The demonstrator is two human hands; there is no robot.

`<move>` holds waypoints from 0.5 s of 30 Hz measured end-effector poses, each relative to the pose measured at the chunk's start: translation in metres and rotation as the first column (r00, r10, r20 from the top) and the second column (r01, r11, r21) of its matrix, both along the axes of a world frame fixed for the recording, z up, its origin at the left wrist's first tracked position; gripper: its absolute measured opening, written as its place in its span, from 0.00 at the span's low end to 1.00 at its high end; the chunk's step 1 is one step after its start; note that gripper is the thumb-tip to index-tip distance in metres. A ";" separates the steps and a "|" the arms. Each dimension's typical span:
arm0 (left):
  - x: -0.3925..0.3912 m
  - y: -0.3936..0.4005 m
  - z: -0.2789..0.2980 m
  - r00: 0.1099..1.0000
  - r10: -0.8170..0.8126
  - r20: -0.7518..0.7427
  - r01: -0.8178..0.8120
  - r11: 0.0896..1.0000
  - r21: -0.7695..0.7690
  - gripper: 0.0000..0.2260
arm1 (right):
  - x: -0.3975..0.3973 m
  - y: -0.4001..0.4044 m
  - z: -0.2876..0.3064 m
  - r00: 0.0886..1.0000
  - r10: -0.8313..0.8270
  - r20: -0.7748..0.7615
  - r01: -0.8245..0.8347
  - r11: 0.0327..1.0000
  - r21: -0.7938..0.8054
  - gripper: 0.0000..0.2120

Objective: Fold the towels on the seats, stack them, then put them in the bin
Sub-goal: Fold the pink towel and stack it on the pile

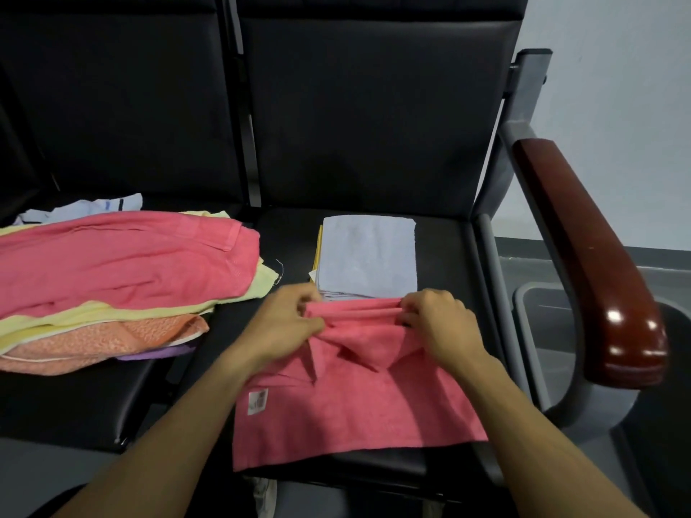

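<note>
From the head camera, a pink towel (355, 416) lay spread over the front of the right-hand seat (445, 248), its near edge hanging just over the seat's front lip. Its far edge was gathered into a bunched ridge running straight between the two sets of fingers. The left hand (284, 323) pinched the left end of that ridge, fingers (312, 306) curled tightly round the cloth; the right hand (437, 319) gripped the right end the same way, fingers (409, 312) folded over the fabric with knuckles up. Both forearms reached in from the bottom of the frame, converging toward the towel, with the wrists roughly level and the backs of the hands facing the camera. A white label (258, 401) sat on the towel below the left fingers.

Just beyond the fingers, touching the lifted pink ridge, lay a folded light-blue towel (368, 252), flat on a stack with a thin yellow edge showing along its left side. Well to the left of the left fingers, on the neighbouring seat, a loose pile of towels (112, 278) rested: pink on top, pale yellow, orange and purple beneath, with a white cloth (86, 209) behind. To the right of the right fingers stood a dark wooden armrest (590, 263), and past it the grey rim of a bin (538, 304).
</note>
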State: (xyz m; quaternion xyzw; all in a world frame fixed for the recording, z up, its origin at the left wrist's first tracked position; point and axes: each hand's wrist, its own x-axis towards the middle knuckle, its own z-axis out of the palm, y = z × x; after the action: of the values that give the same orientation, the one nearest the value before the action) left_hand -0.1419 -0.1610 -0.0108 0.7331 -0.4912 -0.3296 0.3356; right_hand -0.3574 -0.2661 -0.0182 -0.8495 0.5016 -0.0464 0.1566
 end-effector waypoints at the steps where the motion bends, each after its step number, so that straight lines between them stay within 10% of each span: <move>1: 0.008 0.000 0.000 0.997 0.057 -0.052 -0.058 0.998 -0.018 0.08 | 0.000 0.001 0.002 0.999 0.024 0.048 -0.023 1.000 -0.016 0.05; 15: 0.017 -0.004 0.002 0.932 0.332 -0.148 -0.352 0.926 -0.139 0.06 | 0.010 0.001 0.013 0.752 -0.156 0.641 0.026 0.978 0.207 0.04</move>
State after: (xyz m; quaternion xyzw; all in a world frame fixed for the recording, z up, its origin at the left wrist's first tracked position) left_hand -0.1254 -0.1646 -0.0090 0.7560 -0.3597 -0.2687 0.4763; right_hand -0.3474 -0.2652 -0.0053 -0.7359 0.4583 -0.3009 0.3974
